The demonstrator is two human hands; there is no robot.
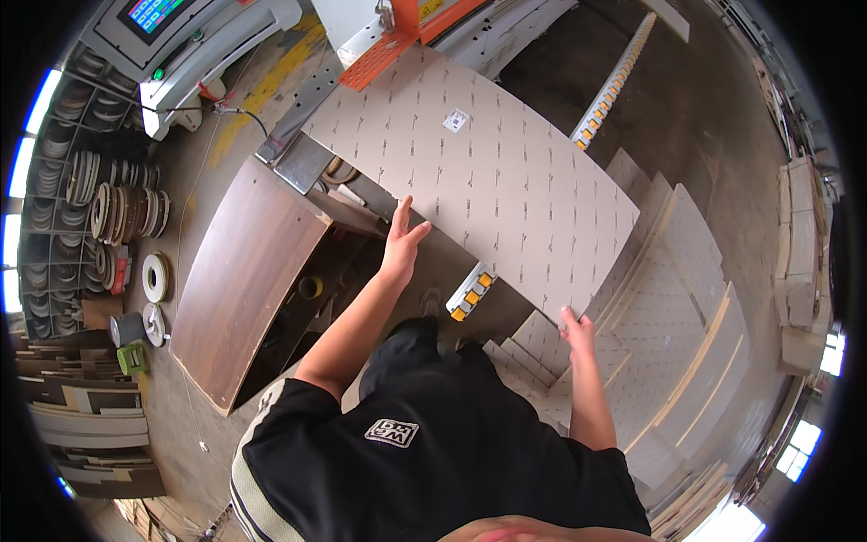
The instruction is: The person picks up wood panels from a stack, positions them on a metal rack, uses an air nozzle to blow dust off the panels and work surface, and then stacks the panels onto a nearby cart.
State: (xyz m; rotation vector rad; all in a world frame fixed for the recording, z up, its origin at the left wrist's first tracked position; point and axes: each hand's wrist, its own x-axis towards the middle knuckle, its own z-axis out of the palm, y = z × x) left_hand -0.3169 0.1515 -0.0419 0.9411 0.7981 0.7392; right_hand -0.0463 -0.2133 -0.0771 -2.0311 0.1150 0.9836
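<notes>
A large flat panel [497,181] in pale film with rows of small print stretches out before me, a square label [456,120] on its face. Its far end reaches beneath an orange perforated guard [379,61] on a machine. My right hand [579,336] grips the panel's near right corner, thumb on top and fingers mostly hidden. At the panel's near left edge is my left hand [404,242], fingers stretched and thumb apart; whether its fingertips touch the edge is hard to tell. A bar with yellow rollers [472,291] runs under the panel, showing again beyond it [614,90].
A brown wood-faced cabinet [248,280] stands at my left. Stacked boards [677,307] lie at my right. Reels of edge banding [131,212] fill racks at the far left, with white rolls [155,275] on the floor. A control screen [158,16] is at the top left.
</notes>
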